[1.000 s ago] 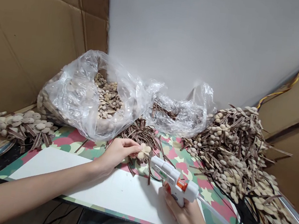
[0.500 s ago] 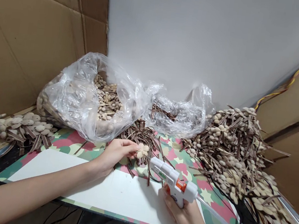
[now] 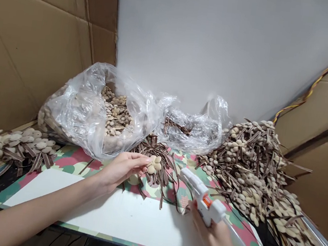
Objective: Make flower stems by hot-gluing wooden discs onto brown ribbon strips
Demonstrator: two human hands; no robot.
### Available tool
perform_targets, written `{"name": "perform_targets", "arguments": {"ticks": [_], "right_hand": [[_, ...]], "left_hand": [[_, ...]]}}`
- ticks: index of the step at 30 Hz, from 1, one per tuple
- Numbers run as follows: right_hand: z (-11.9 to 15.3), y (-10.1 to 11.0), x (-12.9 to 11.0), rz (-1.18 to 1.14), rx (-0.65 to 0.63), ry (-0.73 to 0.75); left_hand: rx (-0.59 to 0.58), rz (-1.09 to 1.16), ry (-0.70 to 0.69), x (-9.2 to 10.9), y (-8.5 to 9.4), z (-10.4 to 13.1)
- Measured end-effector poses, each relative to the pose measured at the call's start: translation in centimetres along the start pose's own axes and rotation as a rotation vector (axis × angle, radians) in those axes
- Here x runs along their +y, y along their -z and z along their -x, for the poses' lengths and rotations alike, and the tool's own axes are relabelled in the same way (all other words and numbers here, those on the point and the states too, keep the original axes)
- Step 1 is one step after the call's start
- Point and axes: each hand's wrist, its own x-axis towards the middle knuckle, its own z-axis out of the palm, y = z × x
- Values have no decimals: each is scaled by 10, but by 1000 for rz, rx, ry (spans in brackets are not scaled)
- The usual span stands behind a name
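Note:
Between the thumb and fingers of my left hand [image 3: 120, 170] is a beige fabric flower [image 3: 154, 165] with rounded petals, held above the mat. My right hand [image 3: 212, 236] grips a white hot glue gun [image 3: 199, 194] with an orange part; its nozzle points up and left, apart from the flower. A clear glue stick [image 3: 241, 242] sticks out of the gun's rear. Just behind the flower lies a heap of brown stitched ribbon strips [image 3: 161, 147], partly hidden by my left hand.
A clear plastic bag [image 3: 84, 108] of beige flowers stands at the back left, beside a smaller bag [image 3: 211, 133] of ribbons. Flowers with ribbons pile up at right [image 3: 245, 170] and left [image 3: 25, 145]. A white sheet [image 3: 127, 219] lies on the camouflage-patterned mat [image 3: 78, 156].
My right hand has drawn the glue gun to the right, away from the flower. My left hand keeps hold of the flower, whose petals now face the camera more fully.

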Motion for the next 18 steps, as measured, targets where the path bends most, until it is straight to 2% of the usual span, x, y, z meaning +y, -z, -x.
{"name": "perform_targets", "arguments": {"ticks": [2,4,6,9,12,15,18], "right_hand": [[-10,16,9,84,12,92],[-26,33,23,230,-23,253],[-46,47,41,351,-144,383],[-75,59,67,516,-288,413],[-97,62,84,608,-369,382],[-107,70,81,577,-476,397],[-103,80,50,549,-536,445]], "left_hand": [[32,-9,14,1,1,0],[61,-23,22,0,2,-2],[72,-49,21,-2,4,-4],[73,-110,2,-7,7,-7],[83,-158,-31,-10,10,-10],[96,-208,-59,-10,12,-12],[123,-308,-75,-10,13,-13]]}}
